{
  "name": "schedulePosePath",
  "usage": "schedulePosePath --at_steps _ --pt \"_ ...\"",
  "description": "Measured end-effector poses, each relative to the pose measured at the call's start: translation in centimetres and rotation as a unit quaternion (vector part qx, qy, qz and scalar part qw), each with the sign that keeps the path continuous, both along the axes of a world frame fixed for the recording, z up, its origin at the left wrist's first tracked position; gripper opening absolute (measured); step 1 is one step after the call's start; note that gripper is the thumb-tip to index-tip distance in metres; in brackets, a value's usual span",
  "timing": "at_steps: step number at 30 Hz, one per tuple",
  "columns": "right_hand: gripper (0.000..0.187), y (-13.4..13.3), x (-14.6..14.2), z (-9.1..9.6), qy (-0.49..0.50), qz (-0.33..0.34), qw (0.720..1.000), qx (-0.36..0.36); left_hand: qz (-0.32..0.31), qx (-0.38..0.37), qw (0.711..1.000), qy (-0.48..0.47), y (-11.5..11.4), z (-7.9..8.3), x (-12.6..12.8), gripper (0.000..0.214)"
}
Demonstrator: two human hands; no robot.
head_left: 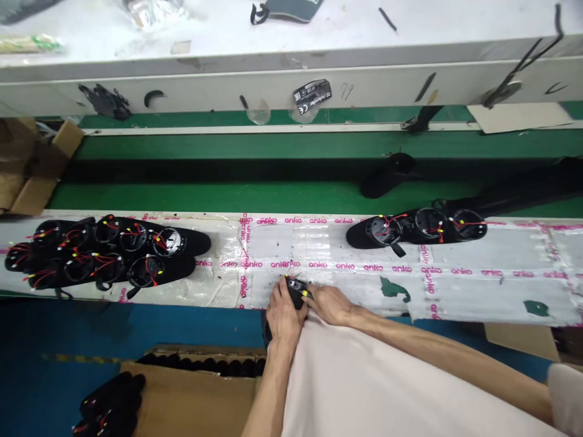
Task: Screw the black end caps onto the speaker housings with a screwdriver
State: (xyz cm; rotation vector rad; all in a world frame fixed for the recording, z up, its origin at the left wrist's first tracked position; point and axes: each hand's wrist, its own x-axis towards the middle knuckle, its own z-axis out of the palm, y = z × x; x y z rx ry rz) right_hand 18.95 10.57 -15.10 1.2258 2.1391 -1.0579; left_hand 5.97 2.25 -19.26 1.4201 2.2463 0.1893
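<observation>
At the front edge of the taped bench, close to my body, I hold a black cylindrical housing with a yellow connector and thin wires at its end. My left hand wraps round its left side. My right hand grips its right rim with the fingertips, near the yellow connector. Much of the housing's body is hidden by my hands and shirt. To the left, several similar black housings lie grouped, with red wires and yellow connectors at their open ends. Three more housings lie to the right.
Beyond the bench runs a green conveyor belt with another black housing on it. A white shelf spans the back. Cardboard boxes stand at far left and below the bench, near more black housings.
</observation>
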Motion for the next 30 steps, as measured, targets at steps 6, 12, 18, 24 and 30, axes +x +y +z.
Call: schedulePosePath --at_steps 6,12,18,24,30 --pt "0.039 -0.3 2.4 0.2 0.021 -0.034 0.998 0.049 0.019 0.0 1.0 -0.024 0.1 0.2 -0.9 0.084" --pt "0.036 -0.4 3.5 -1.3 0.018 -0.009 0.999 0.038 0.023 -0.009 0.999 -0.04 0.4 0.6 -1.0 0.086" --pt "0.037 0.3 2.6 -1.4 0.02 0.01 0.999 0.033 0.018 -0.028 0.999 -0.04 0.6 0.9 -0.5 0.086" --pt "0.036 0.9 2.2 -1.5 0.035 0.038 0.998 0.044 0.016 -0.033 0.999 -0.035 0.7 0.9 -0.5 0.086" --pt "0.035 0.8 2.0 -1.9 0.035 0.053 0.997 0.05 0.015 -0.033 0.999 -0.035 0.7 0.8 -0.5 0.085"
